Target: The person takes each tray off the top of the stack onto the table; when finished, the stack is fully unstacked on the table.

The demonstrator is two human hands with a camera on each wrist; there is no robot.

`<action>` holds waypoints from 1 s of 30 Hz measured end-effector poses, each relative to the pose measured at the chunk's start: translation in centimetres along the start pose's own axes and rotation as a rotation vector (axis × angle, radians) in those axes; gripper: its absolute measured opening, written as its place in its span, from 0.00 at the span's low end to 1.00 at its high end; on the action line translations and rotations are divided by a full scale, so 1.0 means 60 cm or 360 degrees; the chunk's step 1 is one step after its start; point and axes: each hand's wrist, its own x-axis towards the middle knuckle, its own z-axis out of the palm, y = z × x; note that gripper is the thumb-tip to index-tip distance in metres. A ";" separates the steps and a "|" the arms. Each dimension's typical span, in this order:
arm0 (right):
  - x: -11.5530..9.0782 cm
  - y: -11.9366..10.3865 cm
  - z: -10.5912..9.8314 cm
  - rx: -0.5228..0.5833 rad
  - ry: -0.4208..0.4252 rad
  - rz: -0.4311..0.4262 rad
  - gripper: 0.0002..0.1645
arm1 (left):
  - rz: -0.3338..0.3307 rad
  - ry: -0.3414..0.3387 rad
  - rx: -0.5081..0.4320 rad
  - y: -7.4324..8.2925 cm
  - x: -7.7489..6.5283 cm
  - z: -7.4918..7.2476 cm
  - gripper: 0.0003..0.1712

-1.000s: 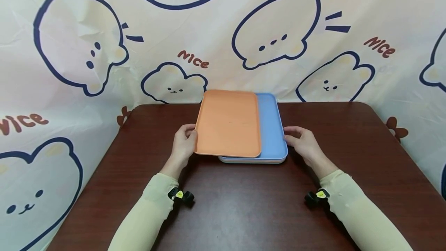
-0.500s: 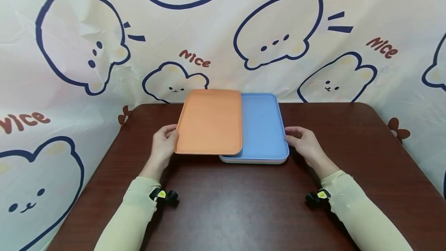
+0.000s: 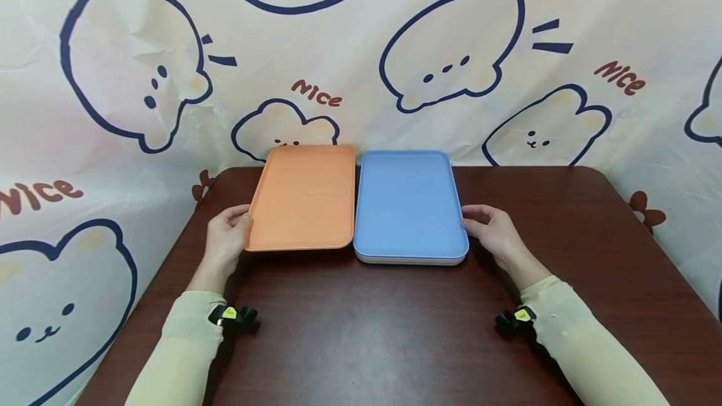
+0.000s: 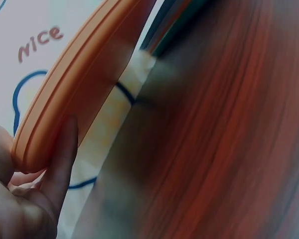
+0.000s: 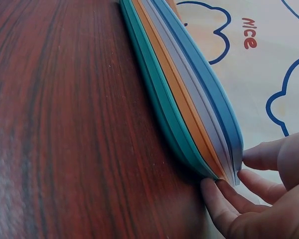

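Note:
In the head view my left hand grips an orange tray by its left edge. The left wrist view shows fingers beneath that tray's rim, and its underside is off the table. Just right of it lies a stack of trays with a blue tray on top. Under the blue one, the right wrist view shows a lavender tray, an orange tray and a green tray. My right hand rests its fingertips against the stack's right side without wrapping round it.
The dark brown wooden table extends around the trays. Behind it hangs a pale cloth with cartoon drawings, close to the trays' far edges. Each wrist wears a small black camera on a strap.
My left hand has carried the orange tray leftward off the stack, uncovering the blue tray, and the two now lie side by side. The right hand has stayed at the stack's right side.

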 end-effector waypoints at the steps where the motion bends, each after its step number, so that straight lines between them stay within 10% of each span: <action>1: 0.001 0.000 0.000 0.0000 0.0002 -0.0001 0.30 | -0.0006 0.0004 0.0013 -0.003 0.002 -0.006 0.26; 17: 0.000 -0.002 0.001 -0.0009 0.0009 0.0010 0.30 | -0.0098 0.0093 0.0240 -0.045 0.032 -0.081 0.28; 30: -0.002 0.000 0.002 -0.0023 0.0006 0.0050 0.30 | -0.0253 0.0314 0.0253 -0.061 0.045 -0.081 0.28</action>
